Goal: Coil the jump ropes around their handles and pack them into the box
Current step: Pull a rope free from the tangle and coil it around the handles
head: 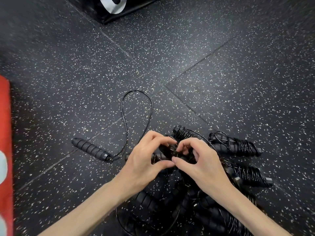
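Observation:
My left hand (144, 159) grips a black jump-rope handle (166, 153) with cord wound round it. My right hand (197, 160) pinches the thin black cord at that same handle. The rope's other handle (91, 149) lies on the floor to the left, and its loose cord (136, 108) runs in a loop ahead of my hands. Several coiled black ropes (238, 145) lie in a pile to the right and under my forearms. No box is plainly visible.
The floor (221, 74) is dark speckled rubber tile. A red object (5, 150) with white markings stands at the left edge. A black object with white lettering (122, 7) sits at the top.

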